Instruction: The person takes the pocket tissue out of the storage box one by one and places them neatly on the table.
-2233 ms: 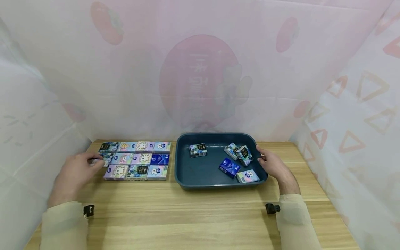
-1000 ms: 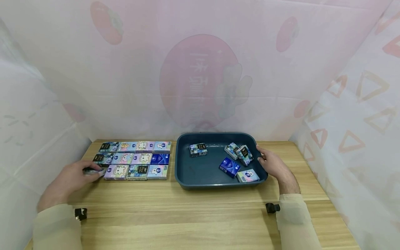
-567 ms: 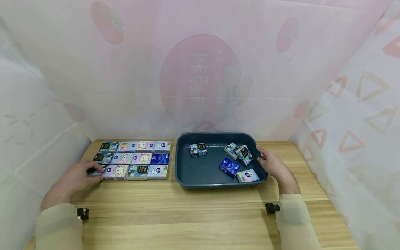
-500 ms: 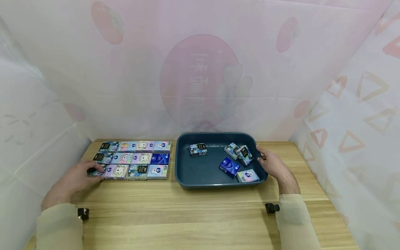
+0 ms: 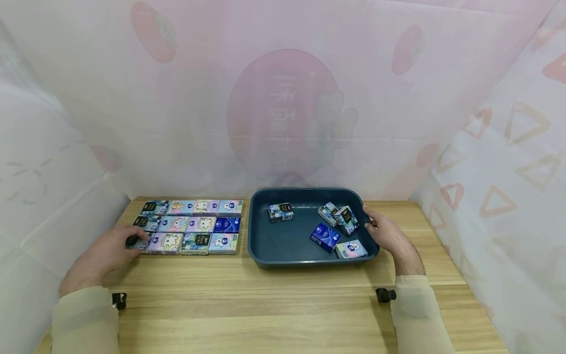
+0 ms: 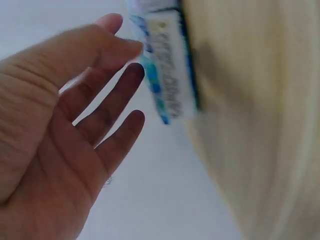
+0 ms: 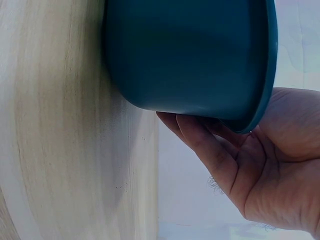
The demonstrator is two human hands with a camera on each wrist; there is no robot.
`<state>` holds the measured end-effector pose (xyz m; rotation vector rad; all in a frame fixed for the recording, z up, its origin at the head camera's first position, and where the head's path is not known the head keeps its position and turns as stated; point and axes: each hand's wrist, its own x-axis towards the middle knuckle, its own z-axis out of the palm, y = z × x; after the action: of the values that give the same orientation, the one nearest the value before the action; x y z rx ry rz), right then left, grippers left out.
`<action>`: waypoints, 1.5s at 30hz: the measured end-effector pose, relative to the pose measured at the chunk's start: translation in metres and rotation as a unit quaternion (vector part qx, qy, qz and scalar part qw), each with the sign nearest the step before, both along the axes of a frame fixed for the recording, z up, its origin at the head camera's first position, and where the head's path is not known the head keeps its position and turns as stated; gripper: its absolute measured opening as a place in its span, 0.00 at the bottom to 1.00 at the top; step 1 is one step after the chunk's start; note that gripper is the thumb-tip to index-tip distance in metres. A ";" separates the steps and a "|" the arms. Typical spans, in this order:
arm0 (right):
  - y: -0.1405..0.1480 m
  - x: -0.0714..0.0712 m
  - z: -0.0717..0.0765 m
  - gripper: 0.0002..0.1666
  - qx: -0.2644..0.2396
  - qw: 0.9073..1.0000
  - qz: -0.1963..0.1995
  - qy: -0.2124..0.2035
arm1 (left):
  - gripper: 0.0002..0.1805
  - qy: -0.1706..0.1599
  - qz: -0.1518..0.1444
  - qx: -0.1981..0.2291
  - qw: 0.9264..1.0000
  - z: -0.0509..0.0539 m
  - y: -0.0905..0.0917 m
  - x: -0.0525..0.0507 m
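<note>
At the left end of the front row lies a dark floral tissue pack (image 5: 142, 242), partly covered by my left hand (image 5: 108, 250). In the left wrist view the thumb and index finger touch the end of that tissue pack (image 6: 172, 65), and the other fingers extend loosely apart from it. My right hand (image 5: 386, 236) grips the right side of a dark teal tray (image 5: 292, 263). From the right wrist, its fingers (image 7: 205, 145) press the outer wall under the rim; the thumb is mostly hidden. Several tissue packs lie flat in three rows left of the tray.
Inside the tray are a floral pack (image 5: 280, 212), a dark blue pack (image 5: 325, 237), a pale blue pack (image 5: 351, 249) and two overlapping floral packs (image 5: 346, 220). Printed cloth (image 5: 199, 98) hangs behind the wooden table (image 5: 247, 314) and at both sides.
My left hand has come forward from the middle row's left end, setting a floral pack at the front row's left end, and its fingers have loosened. The right hand and tray stay put.
</note>
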<state>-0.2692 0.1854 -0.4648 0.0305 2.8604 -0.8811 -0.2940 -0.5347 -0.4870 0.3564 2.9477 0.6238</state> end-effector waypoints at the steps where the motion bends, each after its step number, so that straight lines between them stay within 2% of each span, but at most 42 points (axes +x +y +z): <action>1: 0.000 0.000 0.000 0.38 0.001 1.000 0.000 0.000 | 0.15 0.005 -0.001 -0.002 1.000 0.003 0.003 0.000; 6: 0.000 -0.001 -0.001 0.38 0.001 1.000 0.003 0.002 | 0.16 0.060 -0.008 -0.003 0.998 0.017 0.026 -0.002; 12: 0.001 -0.001 -0.002 0.38 0.000 1.000 0.006 0.006 | 0.15 0.136 -0.024 -0.004 0.990 0.030 0.062 -0.002; 16: 0.001 -0.001 -0.001 0.38 -0.003 1.000 0.007 0.004 | 0.16 0.145 -0.033 -0.005 0.989 0.036 0.086 0.001; 22: 0.001 0.000 0.000 0.38 -0.003 1.000 0.006 0.001 | 0.17 0.134 -0.043 0.000 0.990 0.042 0.124 0.005; 27: 0.000 0.000 0.000 0.38 -0.001 1.000 0.005 0.000 | 0.19 0.132 -0.044 0.007 0.990 0.041 0.151 0.009; 32: 0.000 0.000 0.001 0.38 -0.002 1.000 0.004 -0.002 | 0.18 0.151 -0.055 0.012 0.987 0.037 0.173 0.010; 38: 0.000 0.000 0.000 0.38 0.000 1.000 0.000 -0.001 | 0.20 0.165 -0.067 -0.002 0.984 0.033 0.202 0.013; 45: 0.001 -0.001 -0.002 0.38 -0.005 1.000 0.000 0.000 | 0.24 0.182 -0.097 -0.018 0.978 0.024 0.236 0.014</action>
<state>-0.2698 0.1861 -0.4664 0.0308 2.8549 -0.8965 -0.2802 -0.2991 -0.4634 0.8243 3.1997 0.5262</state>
